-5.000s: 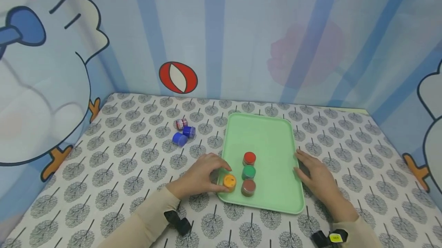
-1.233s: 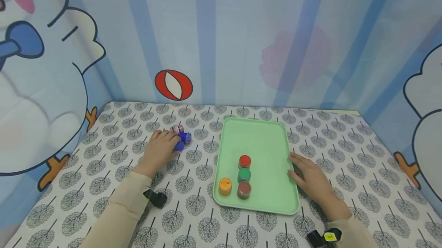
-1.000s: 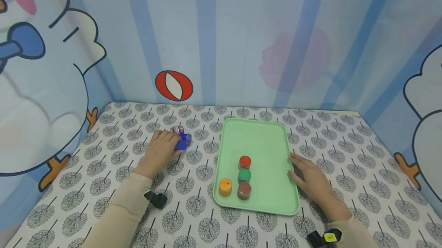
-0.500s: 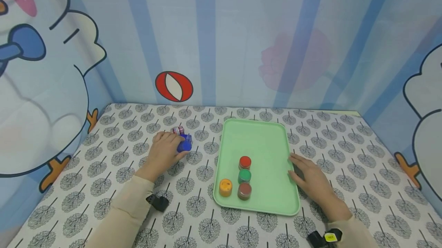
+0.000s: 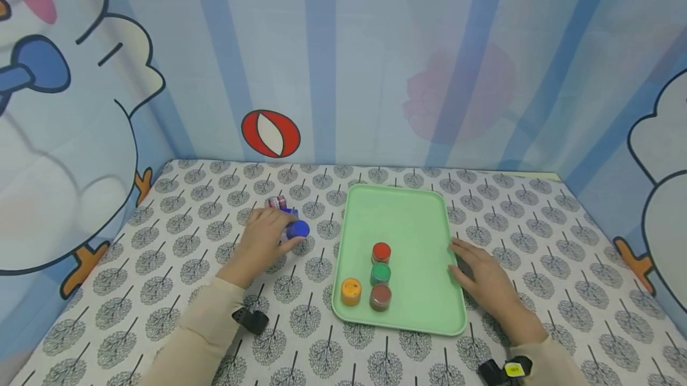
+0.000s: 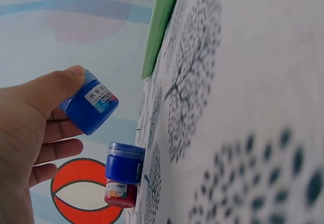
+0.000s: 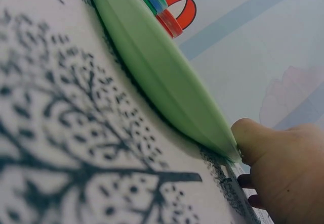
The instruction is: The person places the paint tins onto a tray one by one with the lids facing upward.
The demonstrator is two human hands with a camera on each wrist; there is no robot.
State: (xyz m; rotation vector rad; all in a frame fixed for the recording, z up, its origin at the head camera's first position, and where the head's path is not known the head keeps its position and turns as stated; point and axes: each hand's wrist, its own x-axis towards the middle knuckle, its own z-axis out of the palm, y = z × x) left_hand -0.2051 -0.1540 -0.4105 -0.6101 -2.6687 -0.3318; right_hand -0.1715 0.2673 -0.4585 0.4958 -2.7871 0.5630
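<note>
My left hand (image 5: 262, 241) pinches a blue gouache paint jar (image 5: 298, 229) between thumb and fingers, left of the green tray (image 5: 418, 219). In the left wrist view that jar (image 6: 93, 105) shows its label and is raised off the cloth, tilted. Just behind it another blue paint jar (image 6: 125, 163) and a red paint jar (image 6: 120, 193) lie side by side on the cloth. My right hand (image 5: 485, 275) rests at the tray's right rim with relaxed fingers, its thumb against the edge in the right wrist view.
On the tray, red (image 5: 381, 252), green (image 5: 380, 274) and brown (image 5: 380, 297) jars form a column, with an orange jar (image 5: 351, 292) beside the brown one in the near left corner. A tree-print cloth (image 5: 327, 350) covers the table. A cartoon-printed curtain (image 5: 370, 76) hangs behind it.
My left hand has let go of the orange jar on the tray, moved left to the blue jars, and picked one up, shifting it slightly right. My right hand stays at the tray's rim.
</note>
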